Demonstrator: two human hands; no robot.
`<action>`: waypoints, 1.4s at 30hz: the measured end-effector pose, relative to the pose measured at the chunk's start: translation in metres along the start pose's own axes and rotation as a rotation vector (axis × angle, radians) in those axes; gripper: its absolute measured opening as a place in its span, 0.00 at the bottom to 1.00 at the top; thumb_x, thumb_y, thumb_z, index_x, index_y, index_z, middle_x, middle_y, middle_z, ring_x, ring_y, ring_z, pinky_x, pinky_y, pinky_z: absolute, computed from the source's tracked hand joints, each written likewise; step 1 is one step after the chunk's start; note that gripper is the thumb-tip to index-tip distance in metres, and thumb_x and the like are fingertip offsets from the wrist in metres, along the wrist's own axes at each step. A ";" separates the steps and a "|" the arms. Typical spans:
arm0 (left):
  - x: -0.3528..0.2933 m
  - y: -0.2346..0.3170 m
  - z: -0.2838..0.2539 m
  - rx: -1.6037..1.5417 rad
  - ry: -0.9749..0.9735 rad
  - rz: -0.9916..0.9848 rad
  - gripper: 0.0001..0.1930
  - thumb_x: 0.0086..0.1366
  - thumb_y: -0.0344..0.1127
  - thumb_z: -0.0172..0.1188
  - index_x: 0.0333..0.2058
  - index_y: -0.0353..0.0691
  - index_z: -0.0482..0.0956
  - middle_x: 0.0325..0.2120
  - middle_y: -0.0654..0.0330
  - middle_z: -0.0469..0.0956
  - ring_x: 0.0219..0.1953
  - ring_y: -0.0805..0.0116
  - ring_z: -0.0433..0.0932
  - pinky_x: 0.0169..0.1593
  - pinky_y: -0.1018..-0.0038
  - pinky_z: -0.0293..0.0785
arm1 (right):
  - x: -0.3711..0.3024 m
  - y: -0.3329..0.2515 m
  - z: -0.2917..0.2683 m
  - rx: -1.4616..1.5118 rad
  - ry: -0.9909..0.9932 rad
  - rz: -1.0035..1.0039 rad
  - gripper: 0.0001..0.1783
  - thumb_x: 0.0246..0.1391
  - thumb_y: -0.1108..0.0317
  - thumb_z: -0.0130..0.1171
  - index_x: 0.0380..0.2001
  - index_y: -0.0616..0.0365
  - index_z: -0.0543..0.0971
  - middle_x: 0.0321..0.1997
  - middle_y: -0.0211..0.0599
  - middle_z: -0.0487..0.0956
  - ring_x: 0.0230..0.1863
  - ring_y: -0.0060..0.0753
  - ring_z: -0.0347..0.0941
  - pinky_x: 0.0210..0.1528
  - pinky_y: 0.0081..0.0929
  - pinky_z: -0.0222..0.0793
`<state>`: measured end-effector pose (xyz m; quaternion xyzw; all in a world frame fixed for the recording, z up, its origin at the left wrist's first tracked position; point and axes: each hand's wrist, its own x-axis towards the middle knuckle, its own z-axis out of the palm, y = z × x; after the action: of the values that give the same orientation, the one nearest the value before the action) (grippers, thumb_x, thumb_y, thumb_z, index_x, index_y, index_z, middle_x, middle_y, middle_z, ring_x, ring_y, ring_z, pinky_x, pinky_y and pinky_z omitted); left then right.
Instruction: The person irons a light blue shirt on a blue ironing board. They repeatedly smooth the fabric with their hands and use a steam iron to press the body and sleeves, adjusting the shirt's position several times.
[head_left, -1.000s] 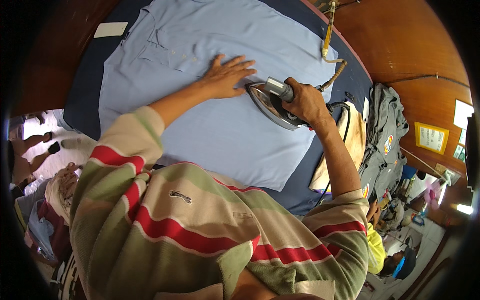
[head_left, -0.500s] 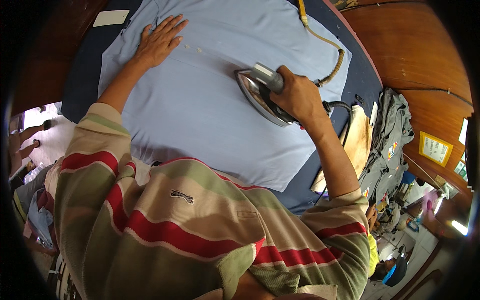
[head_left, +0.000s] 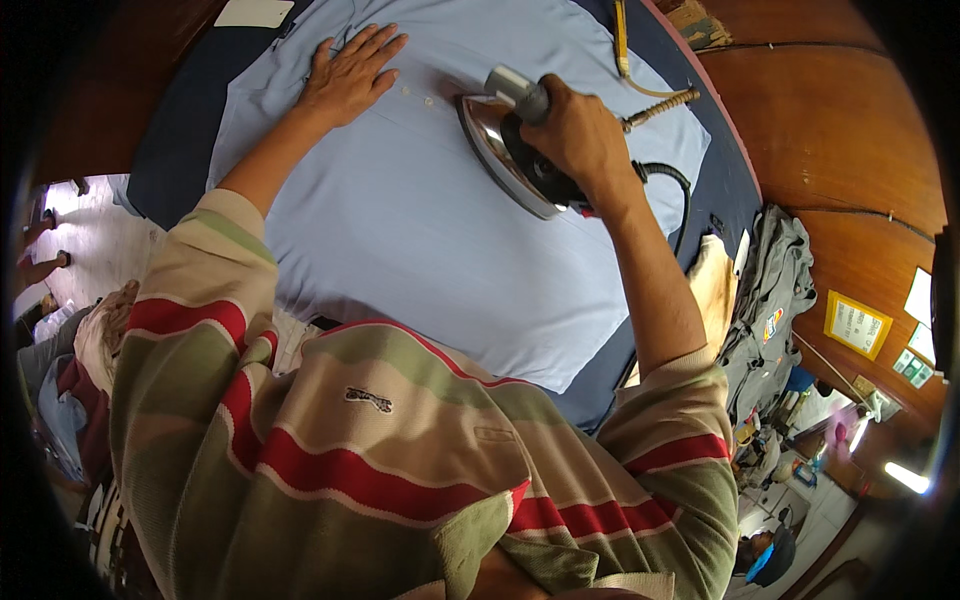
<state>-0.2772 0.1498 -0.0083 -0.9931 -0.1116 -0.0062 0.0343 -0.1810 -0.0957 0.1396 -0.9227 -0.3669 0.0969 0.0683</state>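
A light blue garment [head_left: 450, 250] lies spread over a dark blue padded board [head_left: 180, 140]. My left hand [head_left: 348, 78] rests flat on its far left part, fingers stretched out and slightly apart. Just right of those fingers are a couple of small pale buttons [head_left: 417, 96]. My right hand [head_left: 580, 125] is wrapped around the grey handle of an iron [head_left: 505, 150], whose metal soleplate sits on the cloth with its rounded edge toward the left. From the iron a black cord and a wrapped tan hose [head_left: 660, 108] run off to the right.
Beige cloth [head_left: 712, 290] and a heap of dark grey garments [head_left: 765, 310] lie at the board's right edge. A white card [head_left: 254, 12] is at the far left. Brown wood panelling [head_left: 800, 120] rises on the right. Piled clothes [head_left: 65, 400] stand at left; another person's dark cap [head_left: 775, 555] shows lower right.
The iron in my right hand has slid a little away from me and to the left over the garment. My left hand stays flat by the buttons. The whole view has shifted slightly.
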 end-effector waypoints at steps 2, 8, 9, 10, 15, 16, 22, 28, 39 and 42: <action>-0.001 0.000 -0.005 -0.031 -0.019 -0.002 0.26 0.68 0.49 0.37 0.64 0.63 0.48 0.66 0.73 0.46 0.67 0.73 0.45 0.64 0.52 0.39 | 0.012 -0.004 -0.001 0.012 -0.019 0.040 0.21 0.39 0.60 0.59 0.40 0.57 0.75 0.30 0.50 0.79 0.34 0.50 0.77 0.38 0.38 0.72; 0.002 -0.011 0.015 -0.067 0.237 0.111 0.25 0.68 0.50 0.39 0.63 0.61 0.53 0.64 0.71 0.52 0.65 0.76 0.50 0.62 0.54 0.42 | 0.010 0.003 0.003 0.016 -0.013 -0.017 0.21 0.40 0.58 0.59 0.37 0.58 0.75 0.28 0.49 0.79 0.33 0.50 0.77 0.38 0.39 0.72; 0.001 -0.010 0.011 -0.133 0.280 0.154 0.23 0.67 0.48 0.42 0.61 0.60 0.57 0.61 0.71 0.56 0.63 0.75 0.53 0.62 0.55 0.43 | 0.010 0.000 0.000 0.003 -0.054 0.034 0.21 0.40 0.58 0.59 0.38 0.58 0.75 0.29 0.48 0.79 0.33 0.50 0.77 0.38 0.39 0.72; 0.001 -0.004 0.001 -0.203 0.325 0.200 0.22 0.66 0.46 0.45 0.59 0.59 0.61 0.58 0.70 0.61 0.61 0.75 0.57 0.62 0.56 0.45 | 0.010 -0.001 -0.002 0.013 -0.059 0.043 0.21 0.40 0.59 0.59 0.38 0.58 0.74 0.28 0.48 0.79 0.33 0.49 0.77 0.38 0.39 0.72; 0.023 0.011 -0.018 -0.452 0.128 0.306 0.07 0.60 0.37 0.56 0.37 0.47 0.73 0.36 0.68 0.72 0.45 0.70 0.70 0.56 0.64 0.55 | -0.001 -0.002 -0.004 0.011 -0.117 0.003 0.21 0.41 0.59 0.59 0.39 0.57 0.74 0.28 0.48 0.79 0.33 0.48 0.77 0.38 0.39 0.73; 0.026 0.008 -0.017 -0.480 0.110 0.302 0.06 0.60 0.37 0.55 0.36 0.46 0.72 0.34 0.68 0.72 0.44 0.70 0.70 0.55 0.64 0.55 | -0.003 -0.002 -0.004 0.023 -0.115 -0.002 0.21 0.41 0.58 0.59 0.39 0.57 0.74 0.27 0.48 0.79 0.33 0.48 0.77 0.38 0.39 0.73; 0.038 0.004 -0.022 -0.538 0.021 0.336 0.03 0.62 0.34 0.52 0.33 0.44 0.69 0.27 0.65 0.72 0.36 0.66 0.72 0.50 0.65 0.57 | -0.008 0.001 -0.001 0.076 -0.075 -0.055 0.28 0.47 0.42 0.55 0.34 0.60 0.75 0.24 0.48 0.79 0.28 0.51 0.77 0.33 0.40 0.73; 0.038 0.004 -0.009 -0.467 0.177 0.415 0.06 0.62 0.34 0.53 0.37 0.45 0.68 0.27 0.64 0.75 0.34 0.66 0.74 0.48 0.67 0.60 | 0.012 -0.003 0.004 0.016 0.009 0.009 0.31 0.50 0.39 0.53 0.31 0.63 0.76 0.20 0.48 0.78 0.25 0.45 0.78 0.31 0.33 0.75; 0.038 -0.009 0.000 -0.661 0.142 0.344 0.11 0.59 0.34 0.56 0.40 0.42 0.70 0.32 0.59 0.77 0.36 0.59 0.75 0.42 0.65 0.68 | 0.024 -0.008 0.000 0.010 -0.023 -0.005 0.31 0.51 0.40 0.51 0.32 0.63 0.77 0.21 0.49 0.78 0.26 0.48 0.78 0.31 0.35 0.74; 0.042 -0.012 0.004 -0.714 0.144 0.369 0.11 0.58 0.34 0.57 0.39 0.42 0.70 0.29 0.59 0.76 0.34 0.59 0.75 0.40 0.66 0.69 | 0.011 0.006 -0.004 0.018 -0.028 0.028 0.30 0.50 0.42 0.53 0.33 0.64 0.77 0.22 0.50 0.78 0.27 0.48 0.78 0.33 0.35 0.74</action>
<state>-0.2389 0.1713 -0.0104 -0.9429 0.0803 -0.1080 -0.3045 -0.1678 -0.0926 0.1403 -0.9256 -0.3540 0.1140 0.0703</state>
